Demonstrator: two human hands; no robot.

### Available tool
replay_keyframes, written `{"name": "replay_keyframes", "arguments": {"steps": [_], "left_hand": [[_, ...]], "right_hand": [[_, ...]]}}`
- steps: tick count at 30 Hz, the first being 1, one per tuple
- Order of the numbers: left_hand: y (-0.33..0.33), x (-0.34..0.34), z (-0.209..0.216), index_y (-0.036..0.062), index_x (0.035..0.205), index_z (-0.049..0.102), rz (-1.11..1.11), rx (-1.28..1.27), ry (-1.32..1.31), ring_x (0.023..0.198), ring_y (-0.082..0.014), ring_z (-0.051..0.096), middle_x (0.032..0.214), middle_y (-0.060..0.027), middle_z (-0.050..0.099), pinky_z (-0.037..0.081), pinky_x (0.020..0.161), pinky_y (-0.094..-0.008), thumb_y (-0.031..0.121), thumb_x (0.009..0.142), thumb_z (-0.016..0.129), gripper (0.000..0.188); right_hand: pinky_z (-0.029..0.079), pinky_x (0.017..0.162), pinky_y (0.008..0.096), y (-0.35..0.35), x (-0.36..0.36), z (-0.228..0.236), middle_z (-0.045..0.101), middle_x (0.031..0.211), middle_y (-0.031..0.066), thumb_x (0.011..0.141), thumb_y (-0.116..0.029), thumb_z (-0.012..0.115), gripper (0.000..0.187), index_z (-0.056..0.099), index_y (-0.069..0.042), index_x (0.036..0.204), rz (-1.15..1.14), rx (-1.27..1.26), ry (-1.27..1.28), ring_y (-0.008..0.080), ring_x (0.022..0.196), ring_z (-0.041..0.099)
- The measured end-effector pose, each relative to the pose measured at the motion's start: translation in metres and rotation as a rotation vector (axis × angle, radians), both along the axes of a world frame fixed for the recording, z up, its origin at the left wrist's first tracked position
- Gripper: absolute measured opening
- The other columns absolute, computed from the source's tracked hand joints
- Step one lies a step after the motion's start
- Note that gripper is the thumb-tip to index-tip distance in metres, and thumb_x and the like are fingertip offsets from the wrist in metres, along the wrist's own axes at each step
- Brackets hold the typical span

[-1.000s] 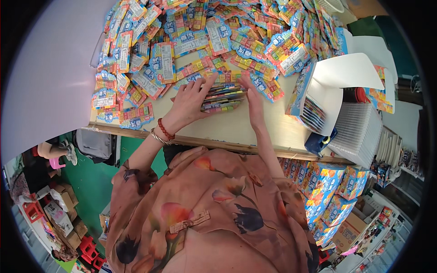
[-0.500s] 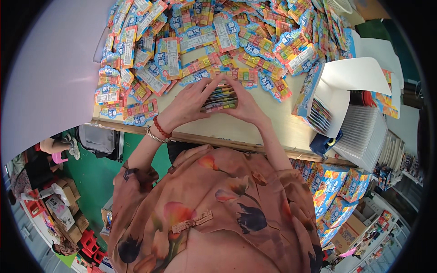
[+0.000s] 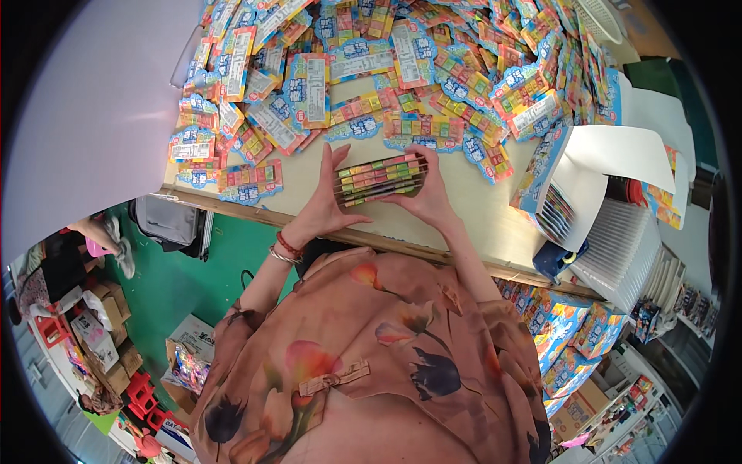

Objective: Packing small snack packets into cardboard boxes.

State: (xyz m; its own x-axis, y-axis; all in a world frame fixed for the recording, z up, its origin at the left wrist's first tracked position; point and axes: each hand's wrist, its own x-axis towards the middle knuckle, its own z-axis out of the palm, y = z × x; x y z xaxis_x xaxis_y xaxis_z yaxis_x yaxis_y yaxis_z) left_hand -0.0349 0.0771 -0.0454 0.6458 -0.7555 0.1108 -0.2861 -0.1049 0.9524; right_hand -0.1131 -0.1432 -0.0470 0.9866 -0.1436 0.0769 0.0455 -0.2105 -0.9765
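a pale desk is stretching across the upper part of the view, its wooden front edge running just before the person's body. a broad heap of loose, colourful flat packets is covering its far side and spilling down toward the left corner. printed blue-and-orange boxes are standing stacked below the desk's right end. on the desk at the right, an open box is holding a row of similar packets, its white flaps spreading outward, and ridged clear plastic trays are leaning just beside it.

near the front edge, the right hand is grasping the right end of a small stack of packets, fingers lying behind and thumb in front. the left hand is spreading thumb and fingers wide around the left end, not closing on it; whether its palm is touching, i cannot tell. the stack is showing pink, green and yellow edges between the hands.

a dark blue tape dispenser is sitting by the trays, and a red bead bracelet is circling the left wrist.
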Motion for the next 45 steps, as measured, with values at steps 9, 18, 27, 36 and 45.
{"name": "replay_keyframes", "arguments": {"steps": [9, 18, 27, 36, 45], "left_hand": [[-0.004, 0.014, 0.009, 0.009, 0.151, -0.003, -0.023, 0.017, 0.047, 0.108, -0.022, 0.058, 0.121, -0.0131, 0.049, 0.05, 0.091, -0.032, 0.001, 0.071, 0.079, 0.115], [-0.003, 0.012, -0.001, 0.0068, 0.144, 0.023, -0.048, 0.002, 0.081, 0.109, -0.0212, 0.056, 0.122, -0.0116, 0.048, 0.047, 0.094, -0.032, 0.006, 0.072, 0.081, 0.093], [-0.002, 0.011, -0.004, 0.0039, 0.125, 0.037, -0.068, -0.03, 0.129, 0.105, -0.0175, 0.056, 0.116, -0.0106, 0.049, 0.049, 0.089, -0.0301, 0.007, 0.075, 0.08, 0.066], [-0.001, 0.009, -0.001, 0.0052, 0.127, 0.033, -0.034, -0.022, 0.174, 0.1, -0.0191, 0.06, 0.11, -0.0109, 0.054, 0.05, 0.087, -0.0319, 0.01, 0.075, 0.08, 0.07], [0.0, 0.014, -0.006, 0.0043, 0.124, 0.037, -0.079, 0.017, 0.195, 0.113, -0.0215, 0.055, 0.121, -0.0135, 0.048, 0.049, 0.094, -0.0341, 0.008, 0.073, 0.081, 0.067]], "right_hand": [[0.049, 0.088, 0.0339, 0.021, -0.018, 0.001, 0.048, 0.119, 0.0117, 0.061, -0.013, 0.09, 0.086, 0.035, -0.005, 0.126, -0.208, -0.123, -0.053, 0.0212, 0.105, 0.057], [0.038, 0.104, 0.0372, -0.005, -0.034, 0.015, 0.039, 0.138, 0.0138, 0.074, -0.018, 0.078, 0.09, 0.023, -0.004, 0.144, -0.003, -0.151, 0.076, 0.0271, 0.123, 0.046], [0.044, 0.085, 0.0322, -0.03, 0.014, 0.064, 0.062, 0.096, 0.0054, 0.082, -0.007, 0.065, 0.019, 0.068, -0.008, 0.101, 0.056, -0.419, -0.023, 0.0212, 0.096, 0.057], [0.045, 0.074, 0.0377, -0.026, 0.034, 0.077, 0.055, 0.086, 0.0064, 0.076, -0.001, 0.065, 0.011, 0.06, -0.006, 0.085, 0.301, -0.654, -0.218, 0.0265, 0.086, 0.056], [0.045, 0.069, 0.0271, -0.036, 0.056, 0.08, 0.06, 0.084, 0.0071, 0.092, -0.006, 0.053, 0.008, 0.058, -0.001, 0.095, -0.052, -0.33, 0.003, 0.0131, 0.078, 0.056]]}}
